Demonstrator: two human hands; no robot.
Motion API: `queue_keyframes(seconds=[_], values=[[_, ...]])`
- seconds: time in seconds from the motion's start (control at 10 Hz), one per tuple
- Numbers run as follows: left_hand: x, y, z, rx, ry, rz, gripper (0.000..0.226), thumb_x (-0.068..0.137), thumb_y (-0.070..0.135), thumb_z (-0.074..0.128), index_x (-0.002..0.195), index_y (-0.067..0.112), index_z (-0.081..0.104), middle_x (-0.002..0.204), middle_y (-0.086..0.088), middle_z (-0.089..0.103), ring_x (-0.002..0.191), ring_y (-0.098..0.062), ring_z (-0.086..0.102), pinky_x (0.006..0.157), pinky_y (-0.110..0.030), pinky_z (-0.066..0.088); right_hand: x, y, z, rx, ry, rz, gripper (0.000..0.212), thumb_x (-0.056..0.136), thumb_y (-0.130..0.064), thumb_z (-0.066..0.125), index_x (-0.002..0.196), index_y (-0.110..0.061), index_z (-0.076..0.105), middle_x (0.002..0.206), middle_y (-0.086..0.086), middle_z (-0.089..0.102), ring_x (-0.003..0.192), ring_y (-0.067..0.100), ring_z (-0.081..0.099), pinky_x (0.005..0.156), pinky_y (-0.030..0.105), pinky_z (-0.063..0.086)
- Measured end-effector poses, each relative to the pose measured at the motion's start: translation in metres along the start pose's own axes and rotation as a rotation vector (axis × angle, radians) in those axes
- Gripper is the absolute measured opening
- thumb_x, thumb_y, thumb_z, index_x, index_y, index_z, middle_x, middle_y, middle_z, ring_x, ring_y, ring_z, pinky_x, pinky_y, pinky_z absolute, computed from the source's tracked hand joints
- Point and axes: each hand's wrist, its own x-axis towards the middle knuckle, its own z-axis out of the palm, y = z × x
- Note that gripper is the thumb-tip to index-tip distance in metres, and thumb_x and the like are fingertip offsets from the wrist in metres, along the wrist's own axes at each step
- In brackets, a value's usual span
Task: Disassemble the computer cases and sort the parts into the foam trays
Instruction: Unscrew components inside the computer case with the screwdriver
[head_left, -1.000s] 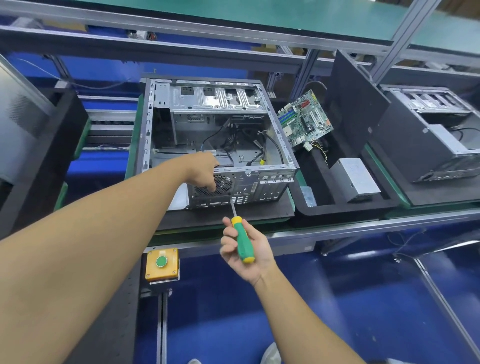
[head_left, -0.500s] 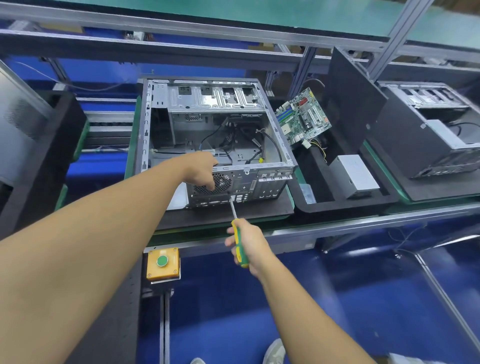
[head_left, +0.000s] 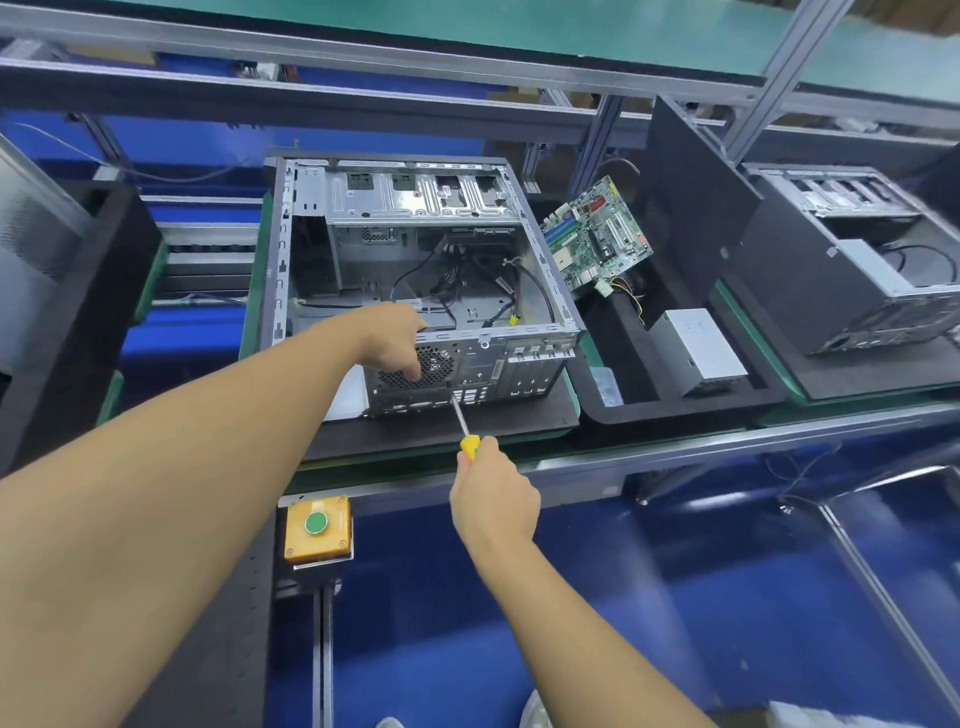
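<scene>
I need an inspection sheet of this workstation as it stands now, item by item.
Surface: black foam pad on the conveyor bench, under the computer case.
Job's things: computer case open; motherboard and power supply in foam tray.
Clutter: nothing seen.
Hands: left hand grips the case's rear edge; right hand holds screwdriver, tip at rear panel.
Cables: black cables loose inside case.
Surroundings: second case at right; yellow button box below bench.
</scene>
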Motion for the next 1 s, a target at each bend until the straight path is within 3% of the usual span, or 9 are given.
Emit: queue_keyframes(seconds=[0.2,0.3,0.4,0.5,0.6,0.7,0.8,0.9,1.0], values=[[-0.003,0.003,-0.001,0.011,0.004,0.003,0.035,0.079,0.027,0.076,0.071,0.015,0.043,0.067,-0.002,0.05,0.059,-0.016,0.047,0.05,-0.03,0.034,0.018,0.018,-0.011,1.832,-0.851,0.448,0.036,0.094,-0.03,0.05,0.104,0.001,0.067,0.076,0.008,0.059,0.054,0.018,0.045,0.047,0.027,0.036],[-0.003,0.003,-0.001,0.006,0.007,0.003,0.035,0.079,0.026,0.075,0.07,0.015,0.044,0.066,-0.001,0.048,0.056,-0.015,0.045,0.049,-0.029,0.032,0.016,0.019,-0.006,1.978,-0.88,0.439,0.025,0.094,-0.027,0.055,0.102,-0.004,0.06,0.067,0.001,0.047,0.055,0.014,0.04,0.048,0.024,0.04],[-0.002,0.003,-0.001,-0.005,0.005,0.0,0.033,0.079,0.025,0.075,0.07,0.015,0.044,0.064,-0.001,0.049,0.055,-0.015,0.046,0.048,-0.028,0.032,0.012,0.017,-0.004,1.537,-0.632,0.324,0.019,0.103,-0.027,0.049,0.1,-0.01,0.059,0.066,0.003,0.049,0.055,0.016,0.047,0.058,0.035,0.058],[-0.002,0.002,0.0,-0.015,0.003,-0.006,0.034,0.079,0.026,0.075,0.071,0.015,0.044,0.066,-0.001,0.05,0.057,-0.015,0.046,0.048,-0.028,0.032,0.009,0.012,-0.005,0.49,-0.198,0.134,0.017,0.104,-0.034,0.045,0.1,-0.019,0.052,0.081,0.003,0.056,0.067,0.023,0.048,0.063,0.038,0.049],[-0.002,0.003,0.0,-0.04,0.004,-0.019,0.03,0.079,0.027,0.075,0.085,0.006,0.054,0.066,-0.002,0.052,0.058,-0.015,0.049,0.049,-0.028,0.033,0.007,0.006,-0.006,0.005,-0.02,0.018,0.021,0.104,-0.04,0.043,0.103,-0.02,0.047,0.083,-0.002,0.055,0.069,0.024,0.047,0.06,0.034,0.033],[-0.003,0.004,-0.001,-0.049,0.004,-0.028,0.051,0.08,0.028,0.074,0.117,-0.002,0.056,0.065,-0.002,0.052,0.061,-0.016,0.052,0.052,-0.029,0.038,0.017,0.01,-0.012,0.934,-0.38,0.218,0.026,0.101,-0.038,0.05,0.094,-0.014,0.058,0.078,0.006,0.057,0.062,0.023,0.048,0.058,0.034,0.039],[-0.002,0.003,-0.001,-0.027,-0.001,-0.014,0.045,0.08,0.03,0.075,0.109,0.001,0.058,0.07,-0.001,0.053,0.063,-0.014,0.051,0.051,-0.029,0.036,0.023,0.021,-0.019,1.777,-0.842,0.455,0.038,0.098,-0.031,0.044,0.107,-0.003,0.068,0.077,0.005,0.057,0.059,0.018,0.046,0.051,0.029,0.039],[-0.001,0.002,0.0,-0.018,-0.004,-0.007,0.034,0.08,0.03,0.075,0.095,0.008,0.054,0.071,0.0,0.051,0.062,-0.014,0.05,0.049,-0.028,0.034,0.023,0.024,-0.015,1.806,-0.864,0.456,0.034,0.099,-0.024,0.041,0.113,-0.002,0.063,0.073,0.003,0.054,0.06,0.017,0.045,0.054,0.027,0.039],[-0.001,0.002,0.0,-0.006,-0.002,0.001,0.032,0.081,0.03,0.075,0.09,0.011,0.05,0.072,0.0,0.051,0.062,-0.013,0.05,0.049,-0.028,0.033,0.017,0.019,-0.009,1.451,-0.565,0.326,0.019,0.105,-0.022,0.046,0.105,-0.009,0.059,0.072,0.005,0.055,0.06,0.018,0.05,0.06,0.037,0.051]])
